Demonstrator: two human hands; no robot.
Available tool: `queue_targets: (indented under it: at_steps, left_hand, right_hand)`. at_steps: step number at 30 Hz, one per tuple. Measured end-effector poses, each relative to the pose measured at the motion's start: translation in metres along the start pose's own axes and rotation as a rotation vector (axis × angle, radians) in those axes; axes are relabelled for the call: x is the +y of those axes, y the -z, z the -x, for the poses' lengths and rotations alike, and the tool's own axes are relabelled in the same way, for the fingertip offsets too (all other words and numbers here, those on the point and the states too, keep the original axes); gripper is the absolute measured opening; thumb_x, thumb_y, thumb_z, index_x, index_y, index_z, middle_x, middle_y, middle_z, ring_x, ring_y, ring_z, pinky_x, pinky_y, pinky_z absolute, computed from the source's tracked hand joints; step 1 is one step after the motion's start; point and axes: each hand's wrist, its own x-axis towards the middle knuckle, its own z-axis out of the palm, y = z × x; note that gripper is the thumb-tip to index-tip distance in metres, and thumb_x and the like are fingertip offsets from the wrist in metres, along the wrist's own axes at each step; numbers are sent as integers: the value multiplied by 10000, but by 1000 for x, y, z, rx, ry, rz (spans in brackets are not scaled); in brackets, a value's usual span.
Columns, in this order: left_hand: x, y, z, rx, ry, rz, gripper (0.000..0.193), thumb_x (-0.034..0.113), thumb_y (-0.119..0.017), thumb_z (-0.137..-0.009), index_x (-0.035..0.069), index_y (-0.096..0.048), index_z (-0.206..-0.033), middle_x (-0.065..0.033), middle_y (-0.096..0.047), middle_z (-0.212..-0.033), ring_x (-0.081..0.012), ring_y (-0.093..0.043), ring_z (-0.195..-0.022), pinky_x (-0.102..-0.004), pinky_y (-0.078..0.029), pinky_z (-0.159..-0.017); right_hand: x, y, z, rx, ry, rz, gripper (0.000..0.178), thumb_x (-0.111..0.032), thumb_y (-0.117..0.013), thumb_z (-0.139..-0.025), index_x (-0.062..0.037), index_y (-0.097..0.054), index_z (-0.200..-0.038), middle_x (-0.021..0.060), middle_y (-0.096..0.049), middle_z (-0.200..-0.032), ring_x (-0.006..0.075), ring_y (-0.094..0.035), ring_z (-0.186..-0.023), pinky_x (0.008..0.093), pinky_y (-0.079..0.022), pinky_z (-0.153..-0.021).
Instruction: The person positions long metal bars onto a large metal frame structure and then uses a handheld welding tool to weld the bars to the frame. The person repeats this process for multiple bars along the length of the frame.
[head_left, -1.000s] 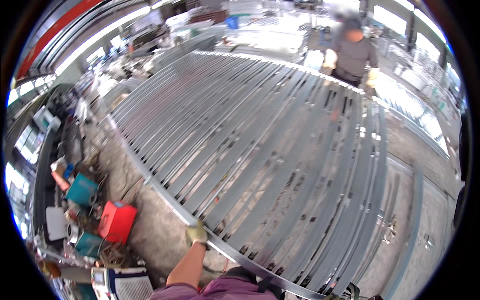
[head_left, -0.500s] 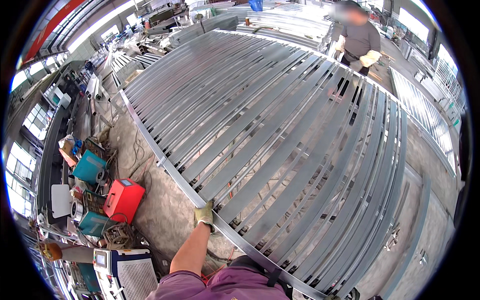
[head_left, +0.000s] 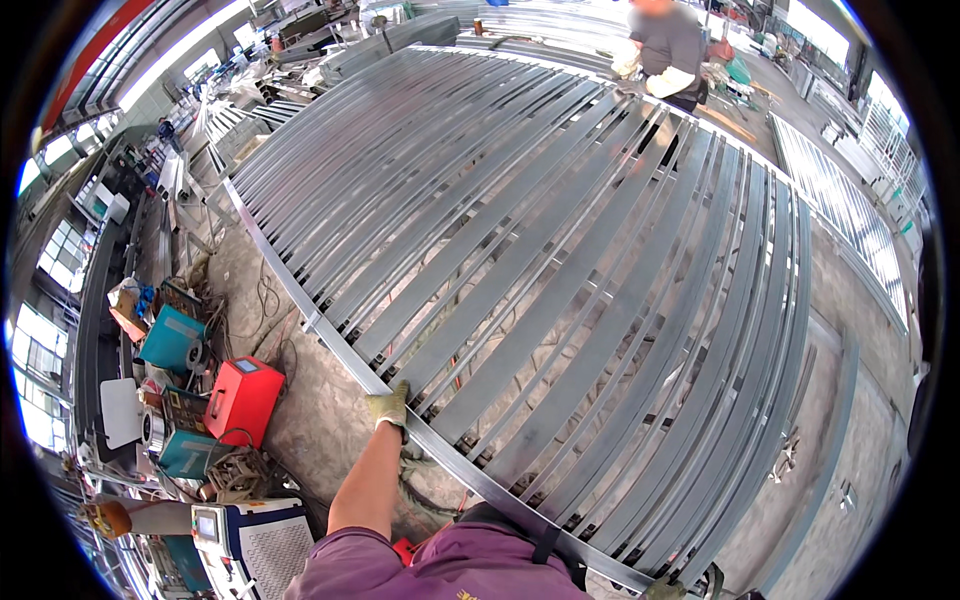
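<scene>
A large grey metal panel of many parallel slats (head_left: 560,300) stretches across the view in front of me, with a long edge rail (head_left: 345,352) along its near left side. My left hand (head_left: 388,405), in a yellowish work glove, is closed round this rail, fingers over its top. At the panel's near right corner, a small piece of my gloved right hand (head_left: 663,590) shows at the bottom edge; its fingers are mostly hidden. Across the panel, a co-worker (head_left: 668,50) in dark clothes and pale gloves stands at the far rail, hands close to it.
On the left floor stand a red box-shaped machine (head_left: 244,400), teal machines (head_left: 172,337) and a white-and-blue machine (head_left: 262,550) among cables. Another slatted panel (head_left: 835,205) lies at the right. Metal profiles (head_left: 385,52) are stacked behind, and a long bar (head_left: 825,470) lies on the floor.
My left hand keeps its hold on the rail; hand and panel sit slightly further left and higher in view. The co-worker's hands have come nearer the far rail. A bit of my right glove now shows.
</scene>
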Motion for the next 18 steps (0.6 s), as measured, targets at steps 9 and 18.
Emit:
queue_targets:
  at_steps: [9, 18]
  left_hand:
    - [1, -5, -2, -60, 28, 43, 869, 322, -986, -768, -63, -521, -1393, -240, -681, -1330, -368, -673, -1186, -455, -532, -1042]
    - [12, -1, 8, -59, 117, -6, 931, 380, -999, -757, -104, -534, -1403, -249, -676, -1371, -345, -670, -1232, -450, -525, -1071]
  right_hand:
    - [18, -36, 0, 176, 75, 138, 457, -362, -647, -979, 6, -700, -1244, 254, -673, -1302, 422, -647, -1203, 527, -534, -1014]
    - [14, -28, -7, 47, 9, 155, 429, -345, -617, -963, -18, -648, -1239, 271, -597, -1433, 441, -564, -1352, 544, -500, -1108]
